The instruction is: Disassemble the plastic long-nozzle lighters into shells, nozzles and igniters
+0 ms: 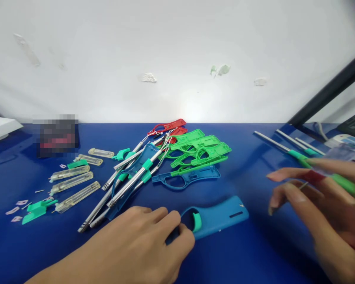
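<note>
My left hand (pixel 142 240) is closed around the front end of a blue long-neck lighter body (pixel 221 221), which lies on its side on the table. A teal trigger (pixel 197 222) shows inside its finger loop; the gripped end is hidden under my fingers. Off to the right, my right hand (pixel 316 213) is raised and partly blurred, with thumb and fingers curled together. A thin, pin-like sliver (pixel 304 185) shows by its thumb; whether the fingers pinch it is unclear. One finger bears a red band (pixel 316 177). Beyond that hand lies a green lighter (pixel 298 156) with a metal tube.
Green half-shells (pixel 211 148), red half-shells (pixel 168 126) and a blue half-shell (pixel 192 177) are piled mid-table. Metal tubes with wires (pixel 133 179) lie left of them. Clear fuel tanks (pixel 78 197), teal pieces (pixel 37 211) and small pink bits (pixel 17 219) are farther left. A white wall (pixel 177 98) stands behind.
</note>
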Action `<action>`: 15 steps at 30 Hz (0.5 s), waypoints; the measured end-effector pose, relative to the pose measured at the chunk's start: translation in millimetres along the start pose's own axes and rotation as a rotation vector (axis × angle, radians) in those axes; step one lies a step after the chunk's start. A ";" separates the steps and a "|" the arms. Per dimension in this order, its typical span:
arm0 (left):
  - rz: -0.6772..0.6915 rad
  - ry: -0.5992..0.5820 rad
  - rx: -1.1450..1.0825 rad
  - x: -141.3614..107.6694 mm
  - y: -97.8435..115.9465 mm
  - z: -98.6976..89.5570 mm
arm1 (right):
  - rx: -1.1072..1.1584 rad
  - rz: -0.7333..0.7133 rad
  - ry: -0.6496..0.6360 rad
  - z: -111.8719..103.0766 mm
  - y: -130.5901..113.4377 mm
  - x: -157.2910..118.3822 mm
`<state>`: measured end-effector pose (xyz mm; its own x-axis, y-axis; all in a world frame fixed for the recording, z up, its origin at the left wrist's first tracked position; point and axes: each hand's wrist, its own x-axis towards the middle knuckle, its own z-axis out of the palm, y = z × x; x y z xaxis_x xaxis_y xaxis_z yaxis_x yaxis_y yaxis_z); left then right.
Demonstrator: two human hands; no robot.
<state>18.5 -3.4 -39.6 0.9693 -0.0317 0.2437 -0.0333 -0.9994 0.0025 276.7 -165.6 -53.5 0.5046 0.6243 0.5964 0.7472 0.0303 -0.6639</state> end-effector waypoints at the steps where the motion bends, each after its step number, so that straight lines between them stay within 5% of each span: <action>1: 0.000 0.004 0.003 1.1 0.3 -0.6 | -0.064 -0.017 -0.044 -0.9 -0.9 1.2; 5: 0.004 0.023 0.010 2.3 0.2 -0.5 | -0.238 -0.116 -0.199 -4.3 0.7 5.0; 15: 0.018 0.027 0.011 0.1 0.0 3.2 | -0.300 -0.107 -0.458 5.5 9.8 6.0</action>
<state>19.4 -3.5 -42.6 0.9617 -0.0490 0.2696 -0.0473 -0.9988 -0.0127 284.7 -157.3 -58.9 0.2298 0.9072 0.3523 0.9082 -0.0698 -0.4127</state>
